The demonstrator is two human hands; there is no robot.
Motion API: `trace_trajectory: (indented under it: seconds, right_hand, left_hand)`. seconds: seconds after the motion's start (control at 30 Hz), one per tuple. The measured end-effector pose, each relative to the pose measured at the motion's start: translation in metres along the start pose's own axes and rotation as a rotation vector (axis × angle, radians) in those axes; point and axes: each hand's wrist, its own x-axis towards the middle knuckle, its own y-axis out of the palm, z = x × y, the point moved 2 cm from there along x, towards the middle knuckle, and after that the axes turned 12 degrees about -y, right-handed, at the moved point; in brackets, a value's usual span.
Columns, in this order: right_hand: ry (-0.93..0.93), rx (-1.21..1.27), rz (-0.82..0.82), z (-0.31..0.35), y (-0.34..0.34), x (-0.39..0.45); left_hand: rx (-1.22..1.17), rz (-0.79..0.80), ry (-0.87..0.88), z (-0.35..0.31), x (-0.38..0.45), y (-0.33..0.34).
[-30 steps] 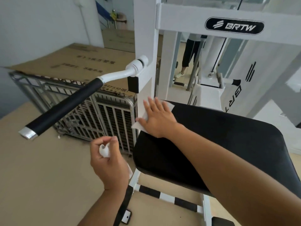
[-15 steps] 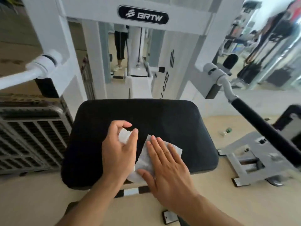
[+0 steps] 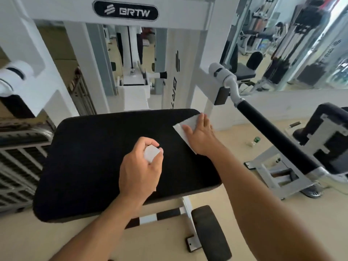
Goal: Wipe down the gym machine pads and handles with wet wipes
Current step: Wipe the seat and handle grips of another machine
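A wide black pad (image 3: 90, 157) of the white gym machine fills the middle of the view. My right hand (image 3: 199, 134) lies flat, fingers straight, pressing a white wet wipe (image 3: 185, 125) onto the pad's far right corner. My left hand (image 3: 140, 166) hovers over the pad's middle, fingers curled round a crumpled white wipe (image 3: 151, 153). A black-gripped handle (image 3: 276, 140) on a white arm reaches out to the right of the pad. The left handle's white pivot (image 3: 13, 76) shows at the left edge.
The white machine frame (image 3: 120, 32) with a BRTW badge rises behind the pad. A metal grate (image 3: 17, 162) stands to the left. A small black pad (image 3: 211, 232) sits low in front. Another machine's base (image 3: 282, 172), a green-capped bottle (image 3: 255, 141) and a mirror (image 3: 293, 44) are to the right.
My right hand slid the flat wipe from the pad's near edge to its far right corner. My left hand stayed over the pad, still holding its crumpled wipe. The view tilted slightly.
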Motion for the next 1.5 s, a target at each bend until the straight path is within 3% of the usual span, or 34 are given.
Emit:
trace_trajectory:
  seconds: [0.13, 0.3, 0.43, 0.53, 0.63, 0.7, 0.77, 0.87, 1.0, 1.13, 1.2, 1.33, 1.4, 1.5]
  right_hand:
    - [-0.049, -0.151, -0.025, 0.005, 0.005, -0.001]
    - [-0.388, -0.263, -0.055, 0.025, 0.045, -0.130]
    - [-0.305, -0.297, -0.136, -0.008, 0.028, -0.111]
    - [-0.187, -0.072, -0.035, -0.020, 0.006, -0.045]
    - [-0.128, -0.087, -0.017, -0.011, 0.001, -0.005]
    - [-0.184, -0.190, -0.026, -0.006, 0.005, -0.016]
    - [-0.367, -0.281, -0.045, -0.001, 0.019, -0.062]
    - [-0.526, -0.272, -0.043, -0.006, 0.034, -0.130]
    - [-0.344, -0.254, -0.039, -0.035, 0.003, -0.083]
    - [-0.190, -0.285, 0.027, -0.014, -0.004, -0.022]
    - [-0.289, -0.340, 0.019, 0.008, 0.011, -0.029]
    - [-0.655, -0.337, 0.095, 0.034, 0.047, -0.111]
    - [-0.681, -0.357, 0.140, 0.021, 0.046, -0.123]
    - [-0.560, -0.414, 0.041, -0.003, 0.022, -0.077]
  left_hand:
    - [0.025, -0.054, 0.027, -0.002, -0.002, -0.002]
    - [0.065, -0.103, 0.052, 0.003, -0.002, 0.001]
    - [0.114, -0.142, 0.050, 0.005, -0.001, 0.003]
    - [0.146, -0.155, 0.046, 0.006, -0.003, 0.003]
    - [0.179, -0.182, 0.045, 0.005, -0.004, 0.004]
    - [0.185, -0.206, 0.034, 0.004, -0.005, 0.004]
    - [0.174, -0.218, 0.022, 0.003, -0.007, 0.005]
    - [0.182, -0.243, 0.011, 0.003, -0.008, 0.004]
    - [0.195, -0.281, -0.015, 0.003, -0.010, 0.005]
    - [0.203, -0.337, -0.012, 0.004, -0.016, 0.005]
    - [0.187, -0.359, -0.017, 0.006, -0.019, 0.005]
    - [0.106, -0.390, 0.039, 0.002, -0.027, 0.001]
    - [0.071, -0.404, 0.052, 0.004, -0.032, -0.001]
    - [0.028, -0.389, 0.034, 0.008, -0.038, -0.009]
